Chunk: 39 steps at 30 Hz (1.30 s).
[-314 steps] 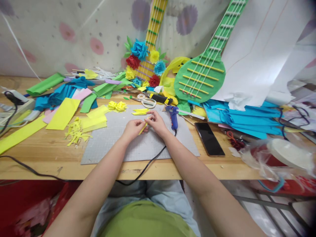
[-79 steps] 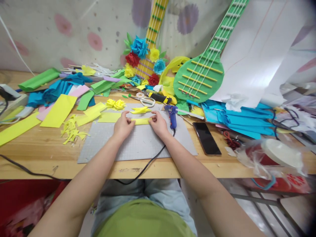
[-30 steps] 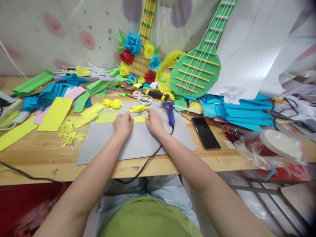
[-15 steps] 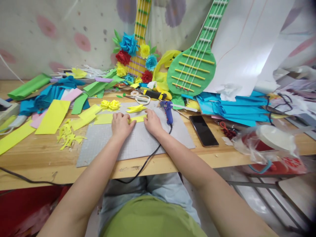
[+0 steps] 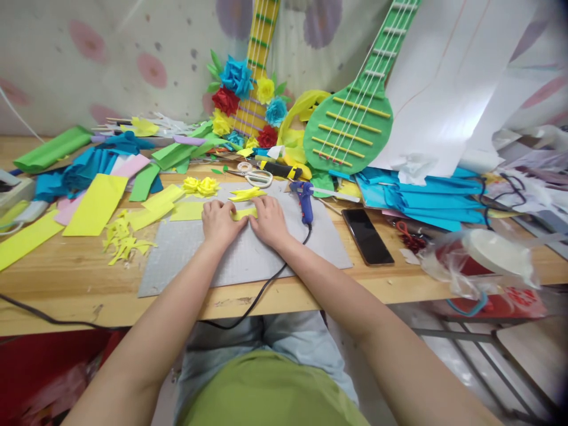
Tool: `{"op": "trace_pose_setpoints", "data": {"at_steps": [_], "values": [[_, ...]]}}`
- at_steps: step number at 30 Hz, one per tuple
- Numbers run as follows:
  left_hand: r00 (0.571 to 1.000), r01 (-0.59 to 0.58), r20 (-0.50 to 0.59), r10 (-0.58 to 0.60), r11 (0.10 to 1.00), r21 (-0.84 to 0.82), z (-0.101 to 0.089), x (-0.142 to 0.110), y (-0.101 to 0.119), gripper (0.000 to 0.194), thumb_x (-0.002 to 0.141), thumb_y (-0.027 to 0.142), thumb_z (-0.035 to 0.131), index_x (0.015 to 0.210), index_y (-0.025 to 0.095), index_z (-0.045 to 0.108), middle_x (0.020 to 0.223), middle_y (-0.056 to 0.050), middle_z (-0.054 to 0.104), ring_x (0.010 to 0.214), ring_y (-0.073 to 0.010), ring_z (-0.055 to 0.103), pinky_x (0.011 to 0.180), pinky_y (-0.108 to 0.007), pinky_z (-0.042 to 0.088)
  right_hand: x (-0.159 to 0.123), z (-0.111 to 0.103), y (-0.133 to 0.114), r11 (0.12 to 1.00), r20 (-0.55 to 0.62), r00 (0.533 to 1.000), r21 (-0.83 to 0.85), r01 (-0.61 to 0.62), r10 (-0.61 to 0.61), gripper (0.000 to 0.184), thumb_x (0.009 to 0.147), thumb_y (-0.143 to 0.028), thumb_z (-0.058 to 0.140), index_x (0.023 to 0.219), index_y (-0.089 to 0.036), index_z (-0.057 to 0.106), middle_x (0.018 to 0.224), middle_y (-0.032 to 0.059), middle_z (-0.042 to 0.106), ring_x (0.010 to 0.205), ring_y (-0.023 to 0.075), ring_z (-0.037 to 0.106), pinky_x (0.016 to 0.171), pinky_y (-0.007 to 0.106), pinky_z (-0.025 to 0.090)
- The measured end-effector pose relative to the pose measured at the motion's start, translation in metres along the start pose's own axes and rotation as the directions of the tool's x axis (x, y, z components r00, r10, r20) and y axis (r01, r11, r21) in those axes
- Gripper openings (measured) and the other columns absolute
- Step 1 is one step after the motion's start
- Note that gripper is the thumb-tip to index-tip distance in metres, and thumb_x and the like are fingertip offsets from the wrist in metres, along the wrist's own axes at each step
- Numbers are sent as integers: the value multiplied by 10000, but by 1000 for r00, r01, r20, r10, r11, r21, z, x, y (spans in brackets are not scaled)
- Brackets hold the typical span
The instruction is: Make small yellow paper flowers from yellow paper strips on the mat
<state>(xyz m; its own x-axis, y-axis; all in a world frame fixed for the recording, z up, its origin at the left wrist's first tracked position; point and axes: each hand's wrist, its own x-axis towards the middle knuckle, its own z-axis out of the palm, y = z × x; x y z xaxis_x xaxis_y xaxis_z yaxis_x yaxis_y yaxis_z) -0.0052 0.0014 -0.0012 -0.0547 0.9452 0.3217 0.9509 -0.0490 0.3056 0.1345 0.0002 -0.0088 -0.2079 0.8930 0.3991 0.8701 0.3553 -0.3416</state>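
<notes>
A narrow yellow crepe paper strip (image 5: 244, 215) lies on the grey cutting mat (image 5: 239, 260), with both hands on it. My left hand (image 5: 219, 222) grips the strip's left part, fingers bent over it and thumb along its near edge. Close beside it, my right hand (image 5: 270, 221) holds the right end, which its fingers hide. The two thumbs almost meet. Another flat stretch of yellow paper (image 5: 186, 211) shows left of my left hand; whether it joins the strip is hidden. Just beyond the fingers lie pointed yellow paper pieces (image 5: 247, 194) and yellow paper flowers (image 5: 200, 186).
A blue glue gun (image 5: 304, 201) lies right of my right hand, its black cable (image 5: 270, 281) crossing the mat. Scissors (image 5: 258, 178), a phone (image 5: 367, 236) and yellow scraps (image 5: 125, 238) lie around. Behind stand a green paper-covered lute shape (image 5: 350, 127) and a flower-trimmed yellow one (image 5: 252, 112).
Earlier my hands worked a small yellow piece, then stretched a strip between them. Now the strip is on the mat, and my right hand has moved left, close to my left hand.
</notes>
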Motion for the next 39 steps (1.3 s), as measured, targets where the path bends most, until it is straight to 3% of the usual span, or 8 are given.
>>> {"op": "trace_pose_setpoints", "data": {"at_steps": [7,13,15,17,21,27,33,39], "values": [[999,41,22,-41,999,-9,0,-1,1,337,631,509,636,810,226,601,941,-93,509,1016,-286,402,882,-385,336,1,1,3,998,-23,999,-32,-46,45,431,758,-145,457,1188,-154,486,1157,138,478,1078,267,375,933,399,306],[999,41,31,-40,998,-38,0,-2,1,335,629,505,633,798,219,589,919,-93,504,1004,-286,403,878,-378,337,-2,-9,14,967,-70,965,-36,-254,251,436,777,-61,357,1179,-147,499,1138,145,502,1068,260,401,907,393,323],[998,50,35,-48,998,-37,0,-2,1,335,625,502,635,796,218,587,924,-96,507,1003,-288,406,880,-381,336,-1,-9,13,979,-68,977,5,-203,203,424,780,-67,360,1175,-143,495,1145,132,510,1073,243,408,916,374,327],[998,56,38,-54,998,-38,0,-2,2,345,622,504,637,809,219,585,935,-99,510,1008,-291,407,886,-385,333,1,-5,11,996,-27,997,56,-72,74,402,792,-97,376,1173,-148,491,1146,110,526,1071,226,419,921,355,337],[995,79,60,-76,995,-53,0,-1,1,332,638,507,623,822,233,588,964,-97,512,1030,-295,412,902,-393,328,3,5,8,995,91,992,53,84,-89,310,821,-147,397,1085,-177,556,1076,86,570,1029,222,441,896,349,360],[988,104,121,-92,990,-96,-1,3,-8,201,710,320,563,893,240,579,1005,-86,545,1044,-283,437,901,-398,339,1,8,10,996,95,992,0,89,-88,351,817,-107,383,1116,-175,554,1116,95,553,1046,223,413,903,348,353],[993,15,115,-3,994,-107,-1,3,-21,364,703,44,387,998,187,545,1039,-98,591,1041,-256,463,893,-375,359,1,7,10,994,139,984,11,110,-111,427,820,-89,359,1219,-171,487,1183,85,543,1102,224,377,935,364,327],[992,-59,95,85,967,-250,-1,3,-20,392,677,94,453,1047,201,530,1051,-64,614,1027,-228,489,926,-363,369,0,4,7,994,98,989,-7,113,-112,408,834,-113,360,1205,-199,510,1103,95,555,1052,236,393,901,360,336]]}}
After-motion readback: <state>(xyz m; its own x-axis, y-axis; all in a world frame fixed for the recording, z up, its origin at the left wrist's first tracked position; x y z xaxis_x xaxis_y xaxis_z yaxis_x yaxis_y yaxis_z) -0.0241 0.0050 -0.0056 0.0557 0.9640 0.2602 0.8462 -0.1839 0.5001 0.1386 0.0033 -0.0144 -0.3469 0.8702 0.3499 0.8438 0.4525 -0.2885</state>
